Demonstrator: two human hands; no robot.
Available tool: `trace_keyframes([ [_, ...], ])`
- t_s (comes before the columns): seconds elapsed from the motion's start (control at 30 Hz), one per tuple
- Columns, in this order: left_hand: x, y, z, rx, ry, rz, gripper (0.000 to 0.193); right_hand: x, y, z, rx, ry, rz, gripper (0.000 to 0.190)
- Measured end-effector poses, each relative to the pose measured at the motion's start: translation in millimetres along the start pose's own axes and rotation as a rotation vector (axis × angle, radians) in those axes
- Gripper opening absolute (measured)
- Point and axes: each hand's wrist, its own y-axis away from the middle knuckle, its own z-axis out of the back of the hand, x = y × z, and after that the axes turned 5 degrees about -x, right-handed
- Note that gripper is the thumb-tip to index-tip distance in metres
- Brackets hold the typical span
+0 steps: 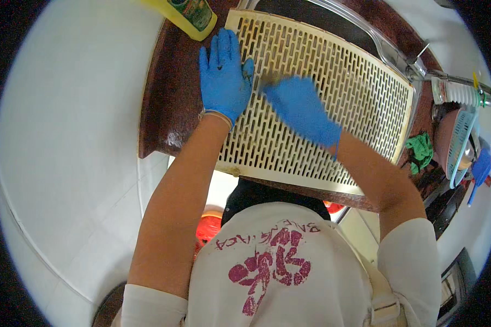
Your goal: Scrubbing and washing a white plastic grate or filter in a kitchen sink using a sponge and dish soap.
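A cream perforated panel (352, 106) with rows of slots lies across the sink and the counter, stained brown towards its upper left. My left hand (225, 77), in a blue glove with dark smudges, rests flat along the panel's left edge, fingers stretched out. Blurred by motion, my right hand (300, 108) in a matching glove is curled over the middle of the panel. At its fingertips is a fuzzy brownish scrubber (272, 80), mostly hidden by the glove and too blurred to tell its exact kind.
A yellow bottle (192, 18) stands at the upper left of the dark red counter (167, 90). Behind the panel shows the steel sink rim (364, 26), with a tap (417, 71) at right. A green cloth (420, 151) and a light-blue basket (462, 143) are farther right.
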Motion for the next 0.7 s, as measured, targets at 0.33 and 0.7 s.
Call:
trace_keyframes([
  [0.33, 1, -1, -8, -0.047, 0.045, -0.014, 0.063, -57, -80, 18, -0.377, 0.035, 0.08, 0.034],
  [0.7, -2, 7, -3, -0.024, 0.015, -0.013, 0.063, -35, -54, -6, -0.314, 0.114, 0.166, 0.013],
])
